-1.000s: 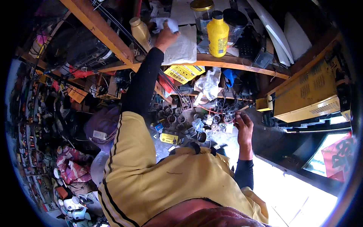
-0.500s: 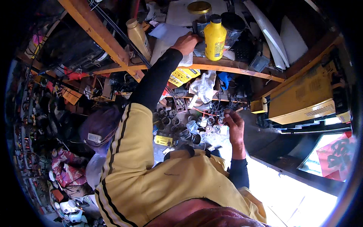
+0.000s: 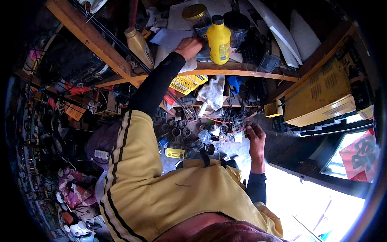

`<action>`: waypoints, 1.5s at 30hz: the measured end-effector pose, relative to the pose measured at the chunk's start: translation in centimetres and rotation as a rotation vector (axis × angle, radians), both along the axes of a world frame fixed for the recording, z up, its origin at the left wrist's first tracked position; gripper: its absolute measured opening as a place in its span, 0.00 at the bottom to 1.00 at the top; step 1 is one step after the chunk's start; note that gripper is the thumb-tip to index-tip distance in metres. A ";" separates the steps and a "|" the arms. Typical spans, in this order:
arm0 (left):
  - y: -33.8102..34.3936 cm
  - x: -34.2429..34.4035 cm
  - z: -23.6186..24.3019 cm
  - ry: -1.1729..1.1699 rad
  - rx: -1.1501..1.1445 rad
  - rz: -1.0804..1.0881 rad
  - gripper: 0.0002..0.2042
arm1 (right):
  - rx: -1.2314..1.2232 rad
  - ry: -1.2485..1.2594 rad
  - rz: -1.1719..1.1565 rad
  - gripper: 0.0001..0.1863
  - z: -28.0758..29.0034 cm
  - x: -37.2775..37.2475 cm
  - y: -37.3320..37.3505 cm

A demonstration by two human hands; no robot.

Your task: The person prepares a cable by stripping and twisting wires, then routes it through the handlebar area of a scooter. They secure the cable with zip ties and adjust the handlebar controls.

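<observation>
Yellow plastic forms the bottle [image 3: 219, 45], which stands upright, black cap on, near the front edge of the wooden shelf [image 3: 250, 72]. Just left of it, the left hand [image 3: 189, 48] reaches over the shelf, back up, fingers stretched forward; their tips are lost in shadow near the gold-lidded jar [image 3: 202, 23], so I cannot tell whether they grip anything. 2 jars stand close to the bottle, the other being a dark-lidded jar [image 3: 238, 25]. Pale paper [image 3: 170, 38] lies left of the hand, with a gold bottle [image 3: 139, 46] beyond. Below the shelf show a yellow box [image 3: 187, 84] and a white cloth [image 3: 211, 93]. Lower right, the right hand [image 3: 256, 142] is raised, fingers curled toward the thumb; whether they pinch something small, I cannot tell. Small cups [image 3: 177, 131] cluster on the floor.
</observation>
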State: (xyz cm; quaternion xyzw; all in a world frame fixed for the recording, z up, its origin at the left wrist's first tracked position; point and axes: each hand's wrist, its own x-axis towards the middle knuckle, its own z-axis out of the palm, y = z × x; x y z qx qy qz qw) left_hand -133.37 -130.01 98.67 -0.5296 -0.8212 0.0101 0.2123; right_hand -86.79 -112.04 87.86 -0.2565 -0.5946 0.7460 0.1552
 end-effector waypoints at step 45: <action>-2.7 -7.5 -3.0 -0.571 0.436 0.436 0.21 | -0.081 -0.074 -0.073 0.08 -0.6 4.2 0.2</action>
